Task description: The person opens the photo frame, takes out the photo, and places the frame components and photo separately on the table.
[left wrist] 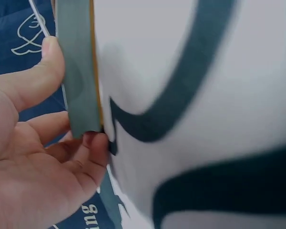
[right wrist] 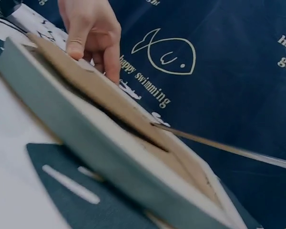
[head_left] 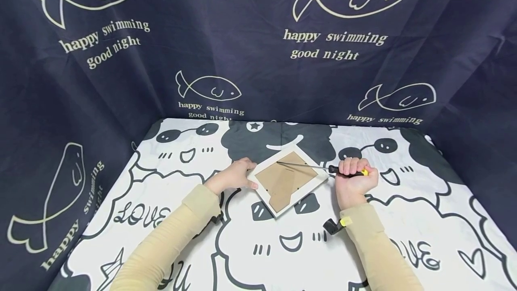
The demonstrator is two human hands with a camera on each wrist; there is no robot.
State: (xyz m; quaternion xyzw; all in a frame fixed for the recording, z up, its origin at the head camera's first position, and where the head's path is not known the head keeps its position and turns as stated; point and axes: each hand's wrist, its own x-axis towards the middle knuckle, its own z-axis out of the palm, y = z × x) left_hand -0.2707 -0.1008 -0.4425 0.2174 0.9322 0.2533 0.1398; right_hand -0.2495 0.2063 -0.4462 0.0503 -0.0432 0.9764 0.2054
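Note:
A white picture frame lies back side up on the printed cloth, turned cornerwise. Its brown backing board carries a stand leg toward the near corner. My left hand grips the left corner; in the left wrist view the thumb is on the frame's upper side and fingers are at its lower edge. My right hand holds a screwdriver by its black and yellow handle. The thin shaft crosses over the board, its tip at the board's far left edge, where exact contact is unclear.
A black-and-white cartoon cloth covers the table. Dark blue curtains with fish prints hang behind and at both sides. A black strap piece with a yellow tab sits at the right wrist.

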